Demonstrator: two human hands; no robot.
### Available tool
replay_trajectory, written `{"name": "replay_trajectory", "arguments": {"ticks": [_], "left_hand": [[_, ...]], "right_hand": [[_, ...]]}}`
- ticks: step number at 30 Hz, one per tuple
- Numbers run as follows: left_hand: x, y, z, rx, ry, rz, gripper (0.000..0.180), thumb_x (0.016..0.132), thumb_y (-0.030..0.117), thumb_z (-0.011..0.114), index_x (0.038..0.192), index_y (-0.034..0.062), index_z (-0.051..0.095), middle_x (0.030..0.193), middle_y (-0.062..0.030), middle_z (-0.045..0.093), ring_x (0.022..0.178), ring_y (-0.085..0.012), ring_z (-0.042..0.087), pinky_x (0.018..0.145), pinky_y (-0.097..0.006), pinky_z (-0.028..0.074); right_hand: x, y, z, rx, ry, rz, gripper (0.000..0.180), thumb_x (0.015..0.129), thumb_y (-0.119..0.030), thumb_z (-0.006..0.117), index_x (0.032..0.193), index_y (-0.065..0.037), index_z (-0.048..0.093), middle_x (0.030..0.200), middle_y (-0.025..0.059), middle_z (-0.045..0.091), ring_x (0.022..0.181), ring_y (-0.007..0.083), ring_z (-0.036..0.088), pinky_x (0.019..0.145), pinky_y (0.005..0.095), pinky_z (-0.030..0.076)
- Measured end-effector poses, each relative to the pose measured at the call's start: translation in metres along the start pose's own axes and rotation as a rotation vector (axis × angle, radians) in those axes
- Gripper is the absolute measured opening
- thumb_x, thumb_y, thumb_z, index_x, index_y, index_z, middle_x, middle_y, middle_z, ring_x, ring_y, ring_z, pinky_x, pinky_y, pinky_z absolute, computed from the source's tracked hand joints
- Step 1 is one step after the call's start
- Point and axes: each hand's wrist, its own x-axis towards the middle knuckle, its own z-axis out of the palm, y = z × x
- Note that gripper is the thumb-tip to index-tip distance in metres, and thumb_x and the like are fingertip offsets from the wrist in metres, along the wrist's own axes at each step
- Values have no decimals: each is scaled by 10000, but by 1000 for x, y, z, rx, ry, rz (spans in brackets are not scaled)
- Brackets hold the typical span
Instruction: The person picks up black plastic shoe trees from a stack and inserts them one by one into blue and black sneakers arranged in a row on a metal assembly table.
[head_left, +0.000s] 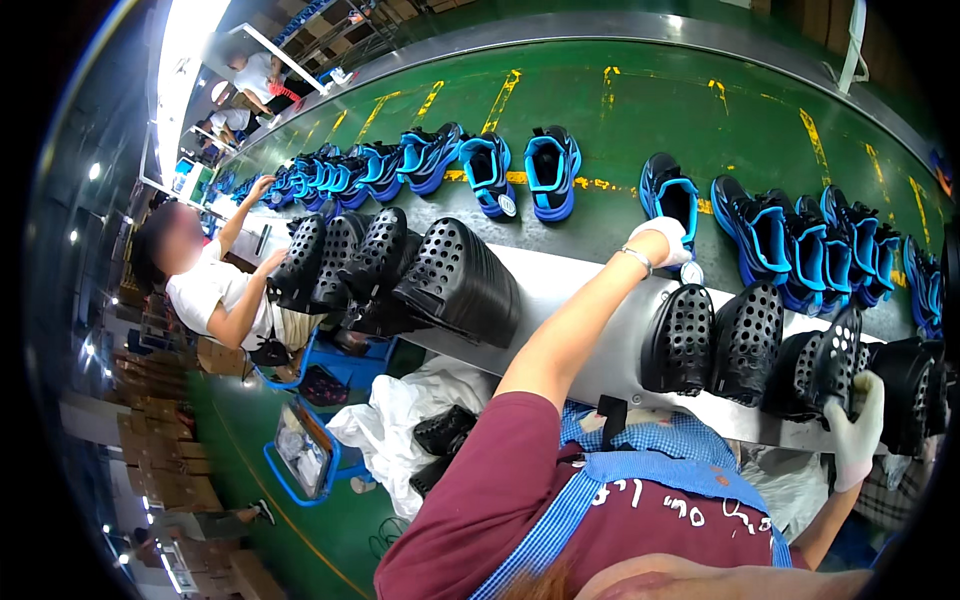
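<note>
My left hand (pixel 662 243), in a white glove with a bracelet at the wrist, grips the near end of a black-and-blue sneaker (pixel 657 187) on the green conveyor belt. A round white tag (pixel 691 272) hangs just below that hand. At the right, my gloved right hand (pixel 857 430) holds a black perforated shoe form (pixel 838 360) by its lower end, tilted upright among others. Two more black perforated shoe forms (pixel 680 342) stand side by side on the metal ledge (pixel 590 345) between my hands.
Sneakers line the green belt (pixel 590 110) on both sides, with a pair (pixel 552 172) left of my hand. A stack of black forms (pixel 460 280) sits on the ledge at left. Beyond it a co-worker (pixel 215 290) reaches toward the belt. White sacking (pixel 390 420) lies below the ledge.
</note>
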Motion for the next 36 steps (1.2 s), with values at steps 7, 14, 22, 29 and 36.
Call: {"name": "replay_trajectory", "arguments": {"ticks": [7, 14, 22, 29, 36], "left_hand": [[-61, 14, -41, -415, 426, 458, 649, 875, 429, 595, 1322, -27, 479, 1131, -204, 589, 976, -322, 606, 904, -350, 494], [-115, 41, -37, -1991, -152, 526, 511, 976, 472, 476, 1358, 135, 440, 1177, -93, 596, 1059, -221, 596, 919, -386, 514], [-106, 41, -29, -2025, 457, 432, 292, 938, 280, 608, 1180, 125, 556, 941, 4, 597, 832, -119, 593, 734, -289, 516], [-96, 45, -29, -2147, 719, 365, 291, 918, 337, 630, 1088, 104, 591, 919, -1, 600, 787, -113, 598, 670, -264, 517], [-76, 35, -26, -1958, 726, 184, 328, 937, 407, 590, 1029, 92, 606, 840, 34, 584, 760, -53, 547, 672, -220, 455]], "right_hand": [[52, -102, 42, 35, -127, -378, 479, 592, 5, 666, 1043, -4, 504, 924, 54, 492, 841, 167, 507, 810, 283, 443], [79, -167, 95, 51, -326, -669, 503, 585, -81, 764, 1015, -4, 516, 960, 105, 520, 838, 250, 563, 791, 323, 479], [91, -168, 132, -108, -402, -536, 459, 788, -275, 682, 1122, 15, 559, 957, 192, 606, 865, 319, 622, 764, 374, 497], [101, -177, 148, -192, -422, -487, 396, 783, -344, 681, 871, 27, 573, 752, 195, 594, 702, 348, 611, 639, 409, 485], [110, -174, 156, -107, -439, -504, 296, 820, -313, 623, 768, -23, 597, 663, 184, 602, 643, 348, 626, 598, 417, 496]]}}
